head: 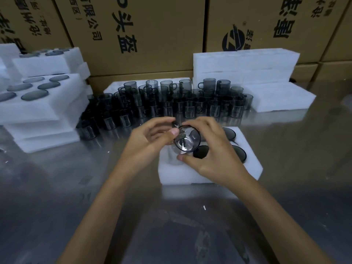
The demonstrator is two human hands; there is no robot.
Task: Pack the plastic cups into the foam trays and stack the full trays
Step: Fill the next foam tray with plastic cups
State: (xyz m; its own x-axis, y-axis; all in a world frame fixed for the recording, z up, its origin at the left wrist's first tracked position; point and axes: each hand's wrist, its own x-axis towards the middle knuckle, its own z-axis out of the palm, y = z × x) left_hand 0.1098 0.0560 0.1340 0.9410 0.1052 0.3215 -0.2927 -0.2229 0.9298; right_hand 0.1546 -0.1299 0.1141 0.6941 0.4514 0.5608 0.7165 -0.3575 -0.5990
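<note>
Cup point(187, 138) of smoky clear plastic is held in both hands just above the near foam tray point(209, 174), its open mouth turned up toward the camera, over the tray's left side. Left hand point(150, 141) comes in from the tray's left, thumb and curled fingers pinching the cup at its handle and rim. Right hand point(213, 149) curls round the cup from the tray's right, thumb under the near rim and fingers over the far rim. Foam tray lies flat on the shiny metal desk point(76, 187), and dark cup mouths show in its pockets to the right of the held cup, partly hidden by the right hand. Beyond the tray, a crowd of loose cups point(171, 103) stands upright on the desk in rows. Left of the tray and further back, stacked full trays point(38, 103) show grey cup rims in the top layer. Behind and right of the tray, plain foam blocks point(245, 67) are piled. Cardboard cartons point(144, 31) with printed characters stand behind all this
</note>
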